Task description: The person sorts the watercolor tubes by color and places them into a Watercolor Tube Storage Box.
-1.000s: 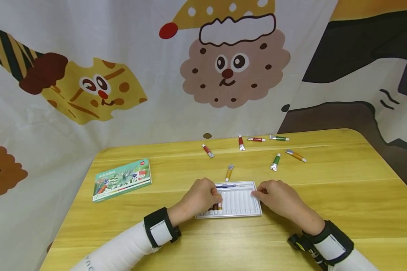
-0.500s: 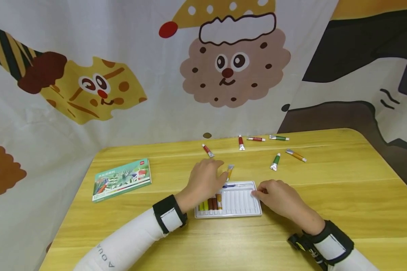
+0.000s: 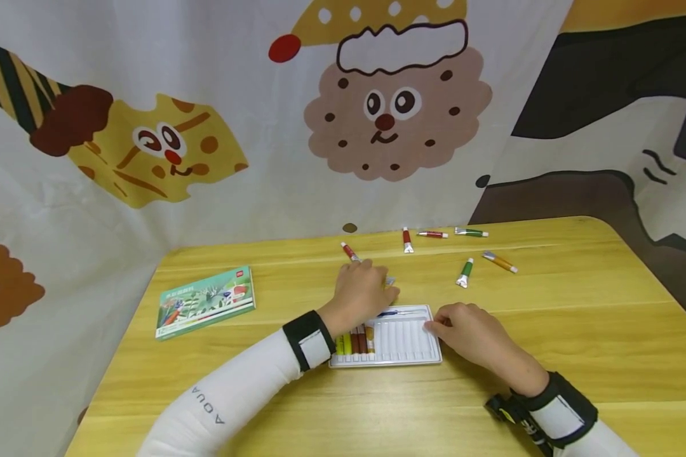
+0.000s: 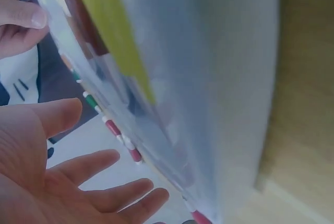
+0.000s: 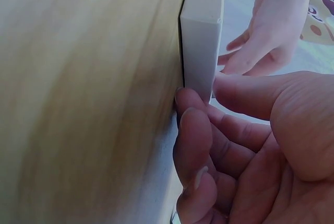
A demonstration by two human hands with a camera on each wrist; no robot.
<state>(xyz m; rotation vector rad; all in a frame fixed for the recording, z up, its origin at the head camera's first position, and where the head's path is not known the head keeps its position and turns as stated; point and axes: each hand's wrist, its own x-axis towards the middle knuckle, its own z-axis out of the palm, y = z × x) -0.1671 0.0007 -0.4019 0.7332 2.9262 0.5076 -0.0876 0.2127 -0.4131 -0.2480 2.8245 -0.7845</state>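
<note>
a white curtain (image 3: 274, 178) with cheese (image 3: 200, 162) and cookie (image 3: 400, 149) prints hangs behind a yellowish wooden table (image 3: 583, 304)

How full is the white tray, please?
The white tray is partly full: tubes lie along its left; its right slots look bare.

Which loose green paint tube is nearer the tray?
The front green tube; the back green tube lies near the far edge of the table.

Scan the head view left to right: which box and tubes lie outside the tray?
Green box → red tube → silver tube end beside left grip → second red tube → third red tube → nearer green tube → orange tube. Farther green tube omitted: sideways spans overlap.
</note>
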